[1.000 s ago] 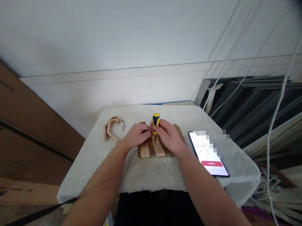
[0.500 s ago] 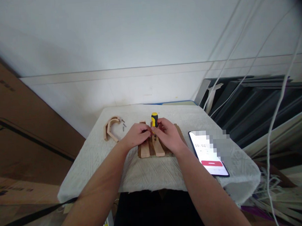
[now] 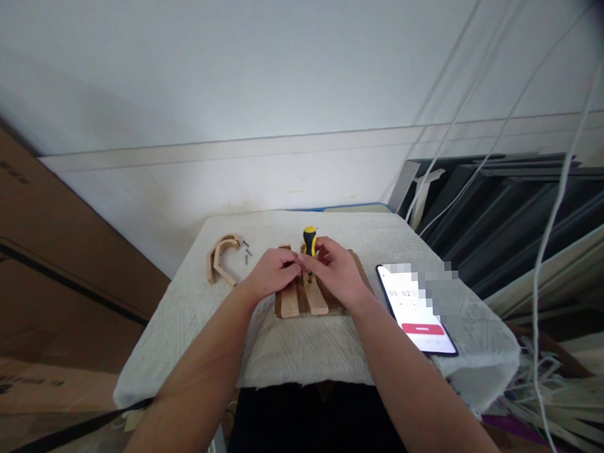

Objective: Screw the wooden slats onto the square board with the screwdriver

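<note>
At the left of the white cloth, I find curved wooden pieces with loose screws just beside them. Nothing confines the screws; a knock from the left hand could scatter them. That hand lies over the left wooden strip, fingers curled, thumb near the forefinger. Its fingertips are partly hidden, so I cannot tell whether they pinch anything. They sit near the driver's shank and are exposed if the bit slips.

The screwdriver stands nearly upright, tip down, over the right wooden strip, which lies on a brown board. I judge a tilted handle the likeliest cause of a slip; a poorly braced strip could also twist under torque. The right hand pinches the driver low, between thumb and bent fingers. Farther right, a stray forearm could nudge the phone.

Compared with half a second ago, left to right: the curved pieces and screws are unmoved; the left hand holds its posture; the screwdriver's yellow band, formerly facing left, now shows on the right, which I read as rotation; the phone is unmoved.
</note>
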